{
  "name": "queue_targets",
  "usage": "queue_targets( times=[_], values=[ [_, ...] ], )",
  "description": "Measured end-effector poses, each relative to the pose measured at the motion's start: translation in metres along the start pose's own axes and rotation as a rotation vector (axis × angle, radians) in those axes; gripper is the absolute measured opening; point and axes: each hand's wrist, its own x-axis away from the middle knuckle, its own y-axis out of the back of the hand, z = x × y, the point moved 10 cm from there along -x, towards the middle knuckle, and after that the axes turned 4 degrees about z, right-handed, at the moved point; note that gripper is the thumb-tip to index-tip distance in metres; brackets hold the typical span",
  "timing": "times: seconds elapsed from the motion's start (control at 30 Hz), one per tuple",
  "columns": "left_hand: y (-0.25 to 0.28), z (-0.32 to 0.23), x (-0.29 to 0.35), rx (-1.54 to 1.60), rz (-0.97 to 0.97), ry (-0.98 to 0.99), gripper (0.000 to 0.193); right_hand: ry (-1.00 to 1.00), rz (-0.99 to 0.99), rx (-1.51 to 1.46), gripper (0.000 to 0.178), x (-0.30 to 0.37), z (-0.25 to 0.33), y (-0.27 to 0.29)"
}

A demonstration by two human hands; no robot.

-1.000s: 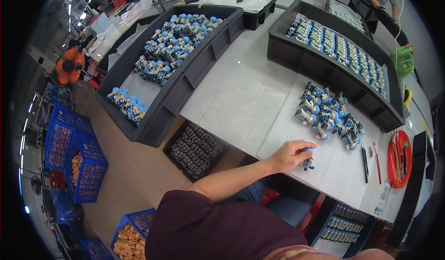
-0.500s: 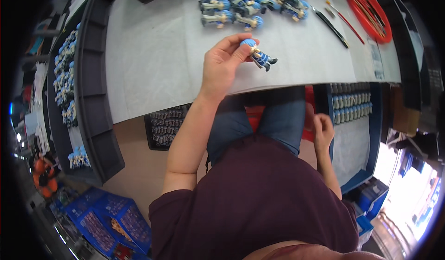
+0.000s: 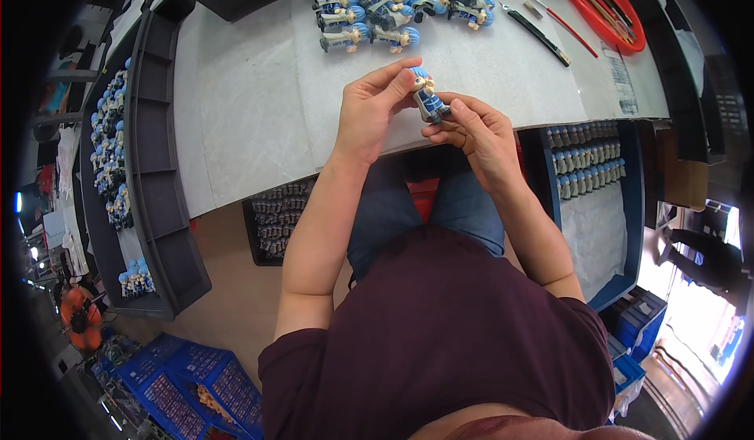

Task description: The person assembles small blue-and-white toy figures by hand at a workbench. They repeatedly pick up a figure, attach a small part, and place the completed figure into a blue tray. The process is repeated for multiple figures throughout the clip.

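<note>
A small painted figurine (image 3: 429,101) with light blue hair and blue-and-white clothing is held up over the table's near edge. My left hand (image 3: 375,109) pinches its head between thumb and fingers. At the figurine's dark feet, my right hand (image 3: 476,132) closes thumb and fingers from the right. The fingers cover parts of its head and feet. Beyond my hands, a group of similar figurines (image 3: 393,18) lies on the white-covered table (image 3: 251,87).
A craft knife or pen-like tool (image 3: 538,38) and a red-handled brush (image 3: 569,28) lie at the right, beside a red oval tray (image 3: 635,41) of brushes. Figurines fill a dark tray (image 3: 153,138) at left; a blue crate (image 3: 597,228) at lower right holds rows of figurines.
My right hand has risen from beside my lap to grip the figurine's feet. The figurine has turned more upright in my left hand. The whole view has shifted slightly.
</note>
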Motion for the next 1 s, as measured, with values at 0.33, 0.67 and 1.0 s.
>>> queue_targets(
  times=[0.33,0.67,1.0],
  values=[
    [0.003,0.006,0.003,0.019,0.000,0.022,0.033,0.098,-0.062,0.120,0.033,-0.004,0.001,0.005],
    [0.001,-0.013,0.002,-0.026,0.052,-0.049,0.036,0.722,-0.191,0.657,0.044,0.013,0.046,0.001],
    [-0.010,-0.012,0.002,0.000,0.094,-0.070,0.046,0.715,-0.218,0.651,0.046,0.013,0.046,0.007]
  ],
)
